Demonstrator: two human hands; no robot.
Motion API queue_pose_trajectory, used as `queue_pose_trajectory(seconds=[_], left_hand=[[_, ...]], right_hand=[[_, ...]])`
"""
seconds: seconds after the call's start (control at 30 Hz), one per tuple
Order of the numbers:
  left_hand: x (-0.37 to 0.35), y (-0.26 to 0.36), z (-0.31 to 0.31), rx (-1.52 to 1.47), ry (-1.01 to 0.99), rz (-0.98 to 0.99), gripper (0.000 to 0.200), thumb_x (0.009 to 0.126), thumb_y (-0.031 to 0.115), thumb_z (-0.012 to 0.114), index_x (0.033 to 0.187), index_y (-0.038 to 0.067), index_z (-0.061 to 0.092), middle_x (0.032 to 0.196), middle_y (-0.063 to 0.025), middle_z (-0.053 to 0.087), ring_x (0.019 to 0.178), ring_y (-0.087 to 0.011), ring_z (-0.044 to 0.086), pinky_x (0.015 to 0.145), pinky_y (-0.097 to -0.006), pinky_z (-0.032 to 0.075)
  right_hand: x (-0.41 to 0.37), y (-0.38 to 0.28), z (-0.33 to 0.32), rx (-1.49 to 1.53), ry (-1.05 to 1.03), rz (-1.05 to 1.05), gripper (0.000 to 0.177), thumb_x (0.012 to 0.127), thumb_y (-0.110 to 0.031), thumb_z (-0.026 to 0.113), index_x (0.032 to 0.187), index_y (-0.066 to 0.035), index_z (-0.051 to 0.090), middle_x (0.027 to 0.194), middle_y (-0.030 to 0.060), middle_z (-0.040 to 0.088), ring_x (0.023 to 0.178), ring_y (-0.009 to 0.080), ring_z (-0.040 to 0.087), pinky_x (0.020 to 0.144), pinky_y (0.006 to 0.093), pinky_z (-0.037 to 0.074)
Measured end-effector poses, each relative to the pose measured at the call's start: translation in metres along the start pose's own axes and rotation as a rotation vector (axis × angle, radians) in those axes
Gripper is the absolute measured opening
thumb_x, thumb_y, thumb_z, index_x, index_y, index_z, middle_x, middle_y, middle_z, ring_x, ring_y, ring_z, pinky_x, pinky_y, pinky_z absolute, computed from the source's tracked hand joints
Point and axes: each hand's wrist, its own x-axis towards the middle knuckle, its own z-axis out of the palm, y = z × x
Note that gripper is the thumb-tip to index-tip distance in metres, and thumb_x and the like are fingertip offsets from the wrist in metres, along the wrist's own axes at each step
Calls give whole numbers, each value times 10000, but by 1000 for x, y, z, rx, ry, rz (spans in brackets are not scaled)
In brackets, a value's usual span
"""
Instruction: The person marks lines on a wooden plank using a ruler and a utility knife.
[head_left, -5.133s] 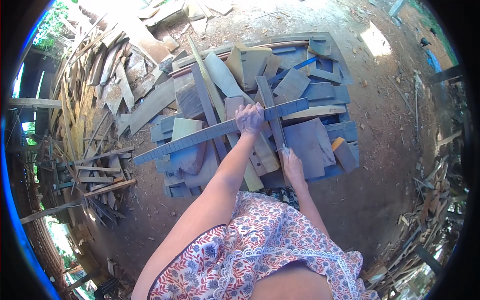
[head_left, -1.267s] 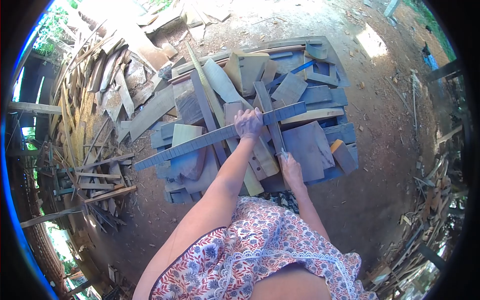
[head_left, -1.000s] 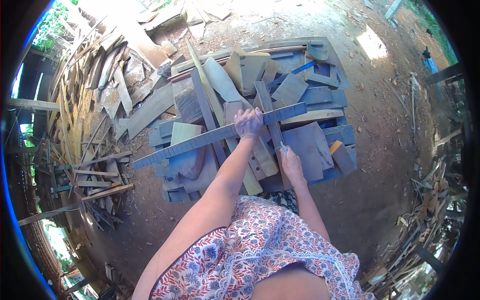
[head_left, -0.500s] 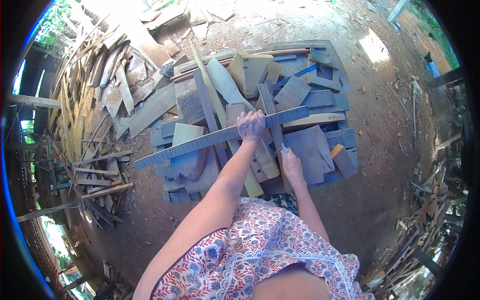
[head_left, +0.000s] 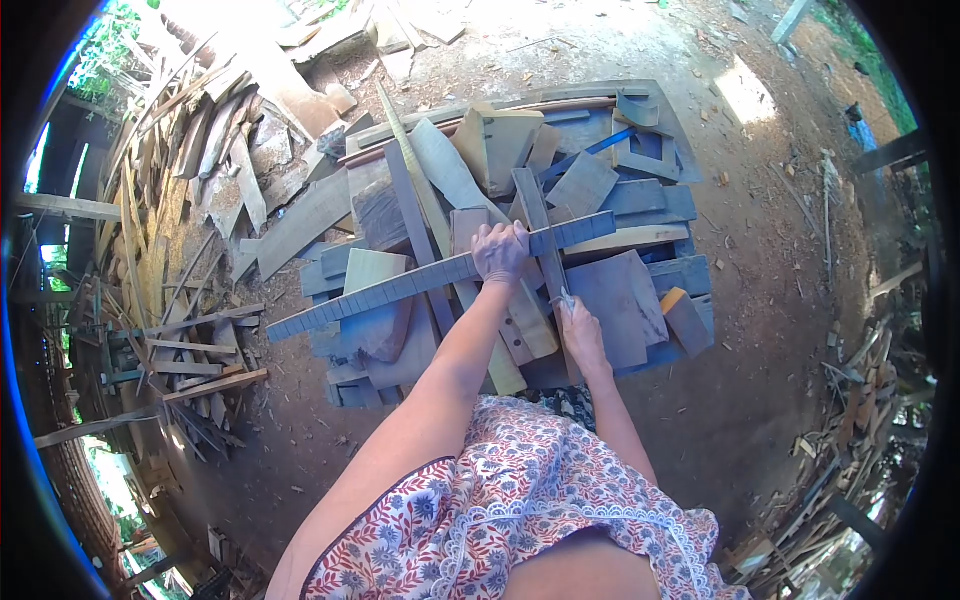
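Strip of wood (head_left: 400, 287), marked with crosswise lines, is lying slantwise over piled boards (head_left: 612, 310), its left end jutting past their edge above open dirt floor (head_left: 300, 400). The left hand (head_left: 500, 252) is clasping it from above; the right hand (head_left: 583, 335), nearby, is gripping a slim tool (head_left: 568, 298), too small to identify.

The person wears a loose, sleeveless white top (head_left: 520, 455) printed with red leafy sprigs and blue-grey daisy-like flowers. A dark blue trim (head_left: 400, 482) edges the left armhole, and a band of white scalloped lace (head_left: 600, 508) runs across the front. Both arms are bare, as are the left hand (head_left: 500, 252) and right hand (head_left: 582, 335). Dark cloth (head_left: 572, 402) with pale blotches shows below the hem, by the table's near edge.
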Motion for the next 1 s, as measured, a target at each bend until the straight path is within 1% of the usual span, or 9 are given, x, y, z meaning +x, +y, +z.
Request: queue_pose_trajectory(seconds=[0.07, 0.1, 0.17, 0.3, 0.37, 0.5, 0.57, 0.83, 1.0], left_hand=[[-1, 0, 2, -7, 65, 23, 379, 855, 264, 474, 551, 94, 623, 610, -47, 587, 665, -236, 545, 634, -378, 409], [0, 0, 2, -6, 68, 23, 379, 855, 264, 474, 551, 94, 623, 610, -47, 587, 665, -236, 545, 634, -378, 409], [-1, -1, 1, -4, 6, 9, 385, 878, 267, 433, 596, 97, 633, 645, -46, 598, 696, -243, 552, 668, -384, 418], [0, 1, -3, 0, 2, 6, 384, 879, 268, 434, 599, 98, 634, 645, -44, 598, 696, -241, 553, 669, -384, 420], [0, 2, -1, -11, 43, 7, 388, 860, 272, 464, 556, 89, 623, 623, -51, 594, 669, -239, 544, 652, -377, 405], [0, 0, 0, 0, 56, 21, 382, 859, 270, 467, 562, 88, 625, 625, -52, 595, 670, -240, 544, 650, -378, 405], [-1, 0, 0, 10, 10, 5, 385, 876, 268, 434, 594, 101, 635, 648, -42, 601, 699, -240, 556, 672, -379, 418], [0, 0, 0, 5, 4, 0, 385, 876, 265, 430, 594, 102, 635, 646, -41, 599, 695, -242, 555, 669, -379, 416], [0, 1, -2, 16, 9, 6, 387, 875, 266, 431, 587, 102, 630, 642, -43, 596, 687, -242, 550, 666, -381, 416]], right_hand=[[-4, 4, 4, 5, 5, 3, 335, 956, -309, 412, 1078, -14, 514, 887, 290, 614, 864, 479, 573, 732, 545, 444], [-7, 6, 6, 5, 5, 8, 337, 956, -309, 413, 1078, -11, 512, 884, 291, 613, 862, 480, 573, 731, 545, 444], [-14, 11, 9, 2, 5, 16, 335, 956, -308, 413, 1079, -13, 513, 879, 292, 613, 859, 481, 573, 730, 546, 443], [-16, 11, 4, 1, 7, 3, 329, 955, -306, 417, 1075, -16, 514, 866, 292, 613, 850, 483, 571, 727, 548, 442], [-9, 8, 1, -1, 10, -2, 324, 954, -305, 419, 1074, -20, 516, 872, 291, 612, 853, 483, 570, 728, 548, 441], [-6, 0, 0, 27, 8, -8, 312, 952, -300, 423, 1073, -29, 519, 885, 293, 610, 861, 480, 569, 730, 549, 438], [-9, 3, 2, 32, 12, -7, 312, 952, -298, 424, 1075, -27, 518, 887, 294, 610, 863, 479, 569, 732, 549, 438], [-11, 8, 0, -22, 9, 5, 318, 950, -298, 425, 1070, -18, 517, 878, 297, 609, 864, 475, 571, 733, 548, 440], [-1, 2, 0, 23, 5, -34, 307, 951, -289, 422, 1064, -20, 517, 875, 298, 609, 854, 481, 569, 726, 548, 441]])
